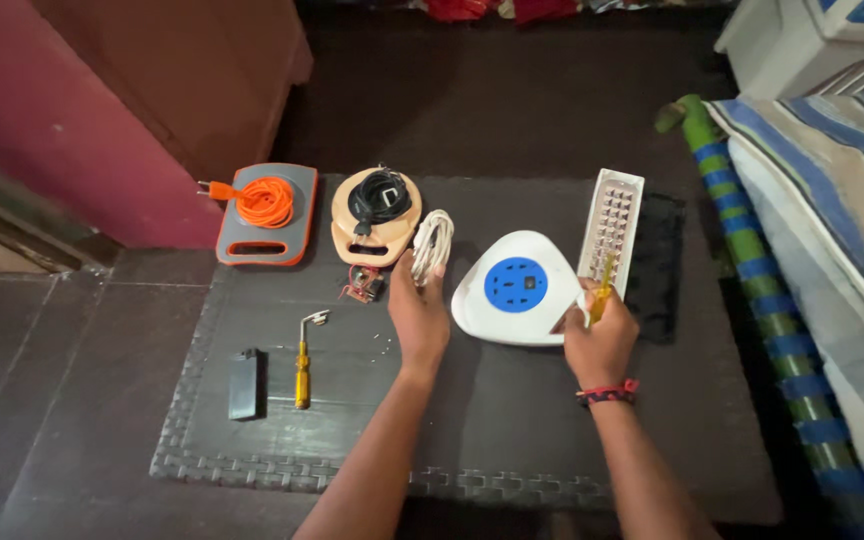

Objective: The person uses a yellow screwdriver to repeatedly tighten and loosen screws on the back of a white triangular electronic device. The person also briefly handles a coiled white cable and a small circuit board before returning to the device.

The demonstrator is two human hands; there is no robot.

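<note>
A coiled white cable (pixel 432 243) is gripped by the left hand (pixel 418 315), its fingers closed around the lower end of the bundle. A yellow-handled screwdriver (pixel 601 292) is held in the closed fingers of the right hand (pixel 600 345), its shaft rising above the knuckles. A white triangular extension socket box with a blue round face (pixel 515 287) lies between the two hands, touching the right fingers. Just beyond the right fingertips a white rectangular LED lamp (pixel 612 232) is laid. Left of the left fingers a small bare circuit board (pixel 360 286), a second yellow screwdriver (pixel 303 360) and a dark rectangular block (pixel 244 384) are seen on the dark foam mat (pixel 512 440). Farther beyond, an orange cord reel (pixel 264 212) and a black cord reel (pixel 376 212) are set.
</note>
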